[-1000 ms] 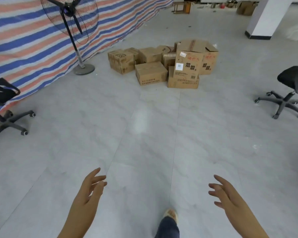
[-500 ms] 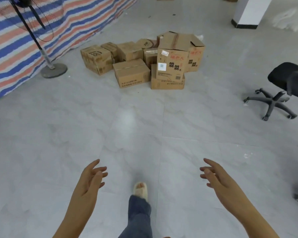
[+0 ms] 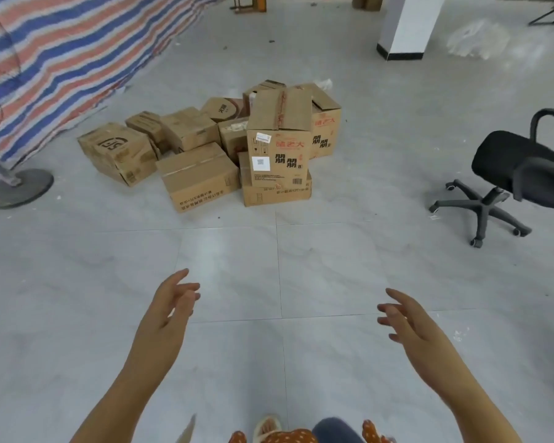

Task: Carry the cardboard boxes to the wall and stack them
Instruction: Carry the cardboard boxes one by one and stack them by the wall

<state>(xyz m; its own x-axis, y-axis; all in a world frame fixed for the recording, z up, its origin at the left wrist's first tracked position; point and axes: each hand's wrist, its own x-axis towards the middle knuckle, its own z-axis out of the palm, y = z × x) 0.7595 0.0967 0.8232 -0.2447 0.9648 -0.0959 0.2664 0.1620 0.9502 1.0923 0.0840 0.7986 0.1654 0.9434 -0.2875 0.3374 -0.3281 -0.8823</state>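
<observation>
Each grip is released: the left hand [image 3: 170,310] and right hand [image 3: 406,318] hang empty with fingers spread above the floor [image 3: 77,298], well apart from the cardboard boxes [image 3: 205,148] heaped ahead. The tall box [image 3: 280,139] sits on 1 flatter box [image 3: 275,194]. Taped shut and stiff-looking, it probably wants 2 hands under opposite bottom edges; weight cannot be told.

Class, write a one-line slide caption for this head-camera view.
Open left hand and right hand reach toward a pile of cardboard boxes on the floor.
</observation>
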